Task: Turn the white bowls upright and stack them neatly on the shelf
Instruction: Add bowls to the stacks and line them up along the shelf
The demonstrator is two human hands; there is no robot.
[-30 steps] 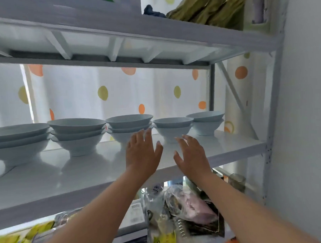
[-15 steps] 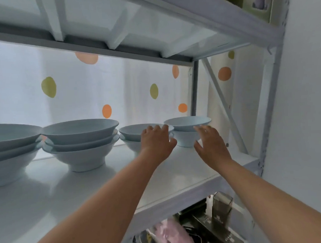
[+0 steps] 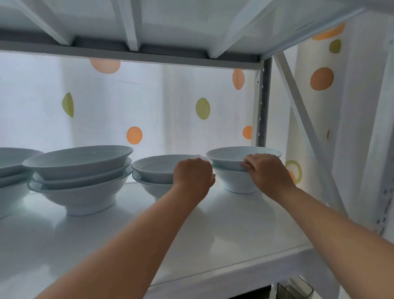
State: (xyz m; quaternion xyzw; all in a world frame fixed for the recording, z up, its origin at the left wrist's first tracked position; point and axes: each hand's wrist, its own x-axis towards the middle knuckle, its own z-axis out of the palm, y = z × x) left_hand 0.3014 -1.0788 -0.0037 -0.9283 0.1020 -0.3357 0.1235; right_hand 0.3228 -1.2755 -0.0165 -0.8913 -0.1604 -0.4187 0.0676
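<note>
Now my left grip curls over the rim of the middle bowl, and my right grip pinches the right bowl. Both bowls stand upright, rims almost touching.

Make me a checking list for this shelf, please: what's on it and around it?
Surface: white shelf, glossy.
Job's things: four stacks, all upright: edge stack, big stack, middle stack, right stack.
Clutter: clear box below the shelf.
Grippers: left hand grips middle stack's rim; right hand grips right stack's top rim.
Cables: nothing seen.
Surroundings: dotted curtain, metal frame.
</note>
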